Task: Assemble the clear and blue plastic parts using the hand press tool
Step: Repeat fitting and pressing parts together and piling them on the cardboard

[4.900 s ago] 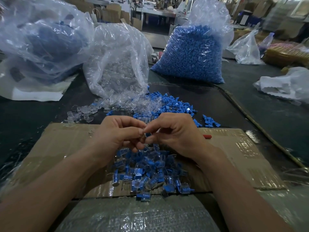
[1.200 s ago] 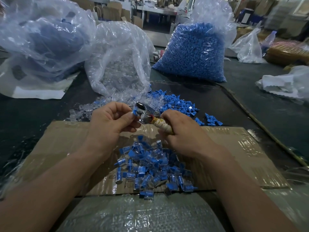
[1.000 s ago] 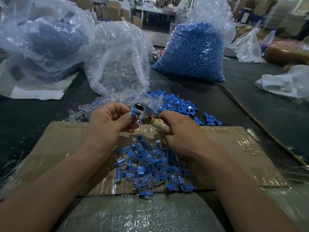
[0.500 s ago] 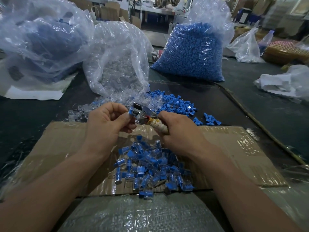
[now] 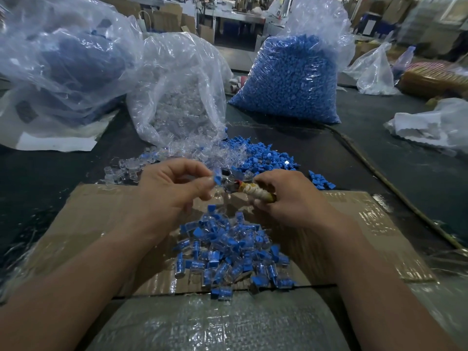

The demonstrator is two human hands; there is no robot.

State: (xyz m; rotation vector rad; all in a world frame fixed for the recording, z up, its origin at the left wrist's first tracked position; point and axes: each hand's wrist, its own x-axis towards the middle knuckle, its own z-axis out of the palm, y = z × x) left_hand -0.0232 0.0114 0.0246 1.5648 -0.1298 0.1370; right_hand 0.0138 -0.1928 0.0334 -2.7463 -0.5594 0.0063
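My left hand (image 5: 169, 191) pinches a small clear and blue part (image 5: 217, 178) between thumb and fingers, right at the metal jaws of the hand press tool (image 5: 234, 184). My right hand (image 5: 286, 196) is closed around the tool's tape-wrapped handle (image 5: 255, 193). Below both hands a pile of assembled clear-and-blue pieces (image 5: 228, 252) lies on a taped cardboard sheet (image 5: 83, 224). Loose blue parts (image 5: 266, 158) and loose clear parts (image 5: 192, 153) are heaped just beyond the hands.
An open bag of clear parts (image 5: 177, 92) stands behind the heaps, a full bag of blue parts (image 5: 291, 79) to its right, and a bigger plastic bag (image 5: 60, 62) at the far left. White plastic (image 5: 430, 125) lies at right. Bubble wrap (image 5: 215, 323) covers the near edge.
Since about five seconds ago the hands rose from over the pile and the right hand brought up the press tool. In the last second the hands and tool have stayed almost still.
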